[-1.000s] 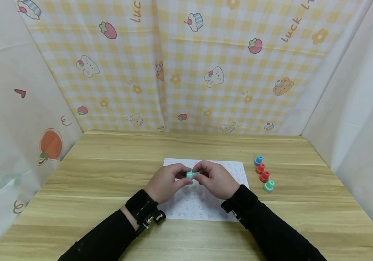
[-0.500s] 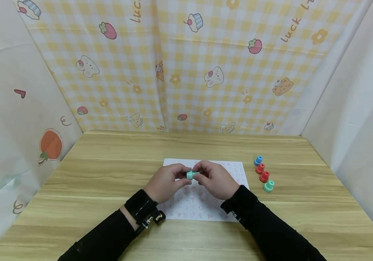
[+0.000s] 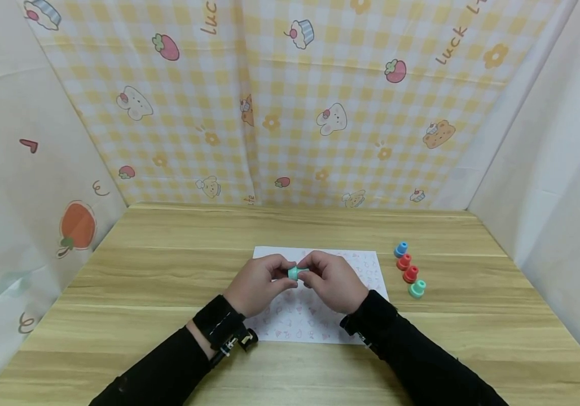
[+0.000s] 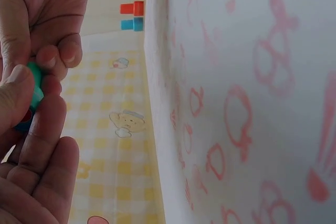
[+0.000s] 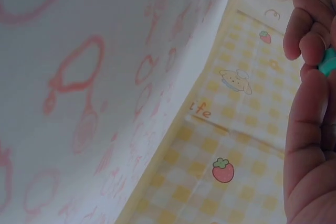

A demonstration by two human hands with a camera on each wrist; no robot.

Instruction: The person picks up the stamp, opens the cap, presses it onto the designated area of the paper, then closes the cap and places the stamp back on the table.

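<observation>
A small mint-green toy stamp (image 3: 293,273) is held between both hands over a white sheet of paper (image 3: 290,330). My left hand (image 3: 253,286) pinches its wide end between thumb and fingers. From the other side, my right hand (image 3: 339,283) pinches the narrow end. In the left wrist view the green body (image 4: 37,94) shows between the fingertips, with a blue rim (image 4: 23,125) and a bit of red at its lower end. Fingers cover most of the stamp in the right wrist view, leaving a sliver of green (image 5: 328,62).
Right of the paper, a blue stamp (image 3: 401,249), two red stamps (image 3: 404,261) and a green stamp (image 3: 417,288) stand in a slanting row on the wooden table (image 3: 168,242). Faint pink stamped pictures cover the sheet. A yellow checked cloth (image 3: 290,141) hangs behind.
Both hands keep their grip on the green stamp and stay nearly in place. The whole head view shifts very slightly.
</observation>
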